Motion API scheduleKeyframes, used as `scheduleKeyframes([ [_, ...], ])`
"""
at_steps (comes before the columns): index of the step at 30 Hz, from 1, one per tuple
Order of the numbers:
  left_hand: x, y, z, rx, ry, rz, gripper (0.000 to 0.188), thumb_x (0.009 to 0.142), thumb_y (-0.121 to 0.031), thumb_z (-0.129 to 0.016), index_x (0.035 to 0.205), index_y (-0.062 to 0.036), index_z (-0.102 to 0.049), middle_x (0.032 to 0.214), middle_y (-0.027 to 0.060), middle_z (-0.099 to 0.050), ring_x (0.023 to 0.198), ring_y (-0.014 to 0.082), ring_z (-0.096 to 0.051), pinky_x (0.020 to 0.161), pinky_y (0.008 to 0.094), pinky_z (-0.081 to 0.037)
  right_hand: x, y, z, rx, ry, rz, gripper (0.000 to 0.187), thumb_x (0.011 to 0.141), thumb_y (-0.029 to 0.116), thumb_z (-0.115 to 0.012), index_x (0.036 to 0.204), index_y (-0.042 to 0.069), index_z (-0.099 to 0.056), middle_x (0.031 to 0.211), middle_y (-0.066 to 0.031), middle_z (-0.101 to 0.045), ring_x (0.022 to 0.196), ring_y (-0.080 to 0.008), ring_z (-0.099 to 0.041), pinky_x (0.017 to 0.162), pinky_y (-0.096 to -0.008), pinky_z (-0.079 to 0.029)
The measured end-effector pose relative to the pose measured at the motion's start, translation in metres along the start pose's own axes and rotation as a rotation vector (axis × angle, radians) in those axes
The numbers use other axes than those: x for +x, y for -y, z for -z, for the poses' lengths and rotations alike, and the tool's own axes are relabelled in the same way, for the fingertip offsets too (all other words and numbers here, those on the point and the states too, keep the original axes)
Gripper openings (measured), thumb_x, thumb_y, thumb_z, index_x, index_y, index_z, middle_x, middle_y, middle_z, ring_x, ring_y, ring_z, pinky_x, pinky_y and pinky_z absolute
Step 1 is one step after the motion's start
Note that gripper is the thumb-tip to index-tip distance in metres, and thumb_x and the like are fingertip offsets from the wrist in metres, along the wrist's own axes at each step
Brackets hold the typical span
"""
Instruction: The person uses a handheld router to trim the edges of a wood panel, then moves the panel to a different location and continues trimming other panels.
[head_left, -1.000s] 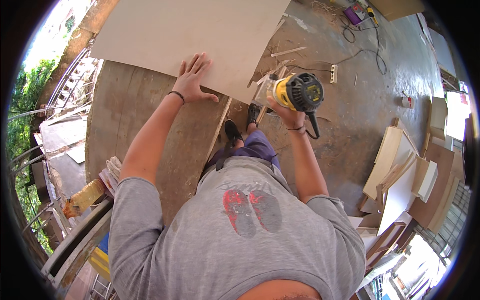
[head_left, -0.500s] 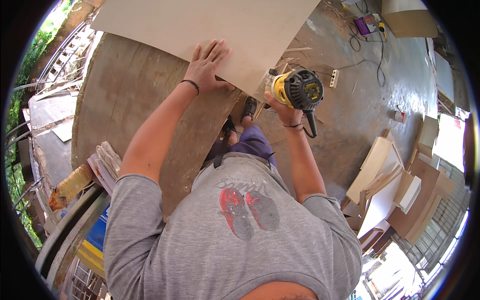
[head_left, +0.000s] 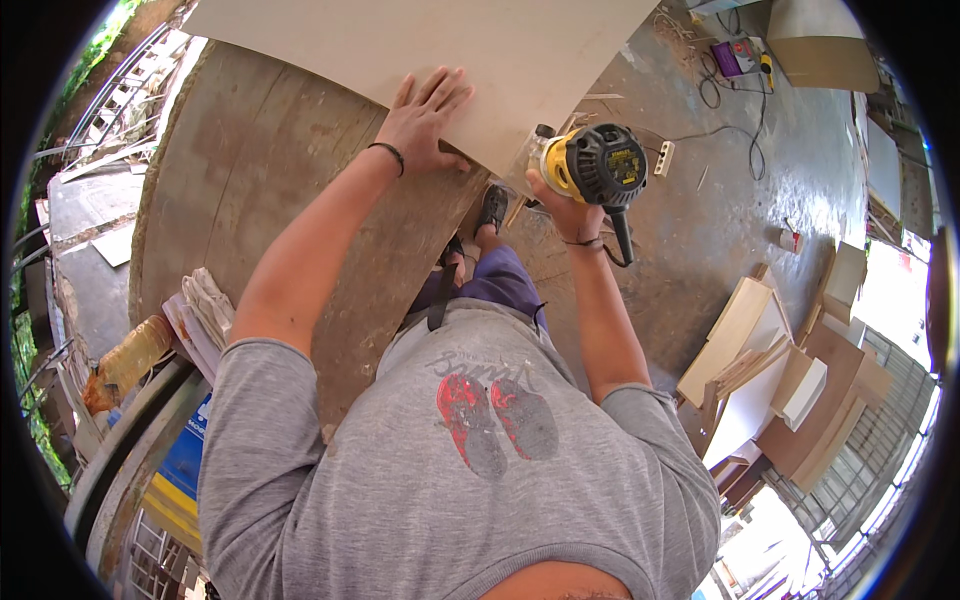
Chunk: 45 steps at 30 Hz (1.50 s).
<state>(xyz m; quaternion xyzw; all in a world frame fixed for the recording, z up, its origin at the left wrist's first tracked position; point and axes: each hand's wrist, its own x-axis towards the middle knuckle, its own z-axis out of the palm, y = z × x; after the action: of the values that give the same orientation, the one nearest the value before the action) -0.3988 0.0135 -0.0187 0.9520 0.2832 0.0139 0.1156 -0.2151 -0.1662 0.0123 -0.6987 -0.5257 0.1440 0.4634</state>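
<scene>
A large pale board [head_left: 420, 45] lies across the brown wooden worktable [head_left: 260, 170], its near corner jutting toward me. My left hand [head_left: 425, 122] rests on the board's near edge, fingers spread flat on top and the thumb off the edge. In my right hand [head_left: 565, 208] is a yellow and black trim router [head_left: 600, 168], gripped round its body at the board's right corner. The router's clear base sits against that edge; its bit is hidden. A black cord hangs from the router's near end.
Beyond the router, a white power strip [head_left: 664, 158] and a purple box-like device [head_left: 738, 58] lie on the floor with cables. Wood panels and offcuts [head_left: 745, 345] are stacked at right. Folded cloths [head_left: 205, 310] and a metal rail [head_left: 130, 450] are at left.
The view has shifted slightly. My left hand stays flat on the board, and my right hand keeps the router at the board's corner with little visible movement.
</scene>
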Motion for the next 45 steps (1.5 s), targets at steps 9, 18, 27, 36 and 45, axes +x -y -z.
scheduleKeyframes([
  [9, 0.001, 0.004, 0.0, -0.051, 0.004, -0.038, 0.105, 0.064, -0.064, -0.068, 0.147, -0.0155, -0.025, 0.156, 0.008, -0.014, 0.145, 0.0234, -0.007, 0.115, 0.0509, -0.005, 0.016, -0.004, -0.006, 0.043, -0.052, -0.119, 0.056, 0.064, 0.019, -0.085, 0.111, 0.002, -0.06, 0.1, -0.0065, -0.065, 0.089, -0.0167, -0.063, 0.082, -0.0307, -0.051],
  [18, 0.0, 0.004, -0.003, -0.051, 0.004, -0.023, 0.1, 0.068, -0.061, -0.066, 0.148, -0.0161, -0.025, 0.156, 0.0067, -0.012, 0.145, 0.0231, -0.006, 0.115, 0.0499, -0.004, 0.004, 0.001, -0.011, -0.001, -0.007, 0.004, 0.05, 0.065, 0.018, -0.084, 0.106, 0.003, -0.061, 0.1, -0.0065, -0.065, 0.088, -0.0174, -0.062, 0.08, -0.0317, -0.051],
  [27, 0.001, 0.004, -0.003, -0.025, 0.016, -0.028, 0.101, 0.068, -0.066, -0.063, 0.148, -0.0175, -0.024, 0.156, 0.006, -0.012, 0.145, 0.0225, -0.007, 0.115, 0.0499, -0.005, -0.004, 0.007, -0.012, 0.044, -0.003, -0.094, 0.049, 0.066, 0.018, -0.084, 0.108, 0.003, -0.061, 0.101, -0.0068, -0.064, 0.089, -0.0172, -0.061, 0.08, -0.0315, -0.05],
  [36, 0.003, 0.005, -0.006, -0.006, -0.001, -0.033, 0.101, 0.068, -0.07, -0.06, 0.147, -0.0165, -0.026, 0.156, 0.0061, -0.013, 0.144, 0.0225, -0.007, 0.115, 0.0501, -0.005, -0.016, 0.008, -0.016, -0.014, 0.028, -0.047, 0.049, 0.068, 0.023, -0.083, 0.107, 0.003, -0.061, 0.1, -0.0066, -0.063, 0.088, -0.0175, -0.061, 0.079, -0.0319, -0.05],
  [45, 0.004, 0.009, -0.009, 0.0, -0.01, -0.036, 0.104, 0.067, -0.073, -0.058, 0.147, -0.0148, -0.027, 0.156, 0.0063, -0.013, 0.145, 0.0221, -0.006, 0.115, 0.0494, -0.004, -0.019, 0.023, -0.017, -0.093, 0.047, 0.013, 0.042, 0.069, 0.025, -0.082, 0.101, 0.004, -0.063, 0.095, -0.0063, -0.065, 0.084, -0.0185, -0.061, 0.077, -0.0336, -0.05],
])
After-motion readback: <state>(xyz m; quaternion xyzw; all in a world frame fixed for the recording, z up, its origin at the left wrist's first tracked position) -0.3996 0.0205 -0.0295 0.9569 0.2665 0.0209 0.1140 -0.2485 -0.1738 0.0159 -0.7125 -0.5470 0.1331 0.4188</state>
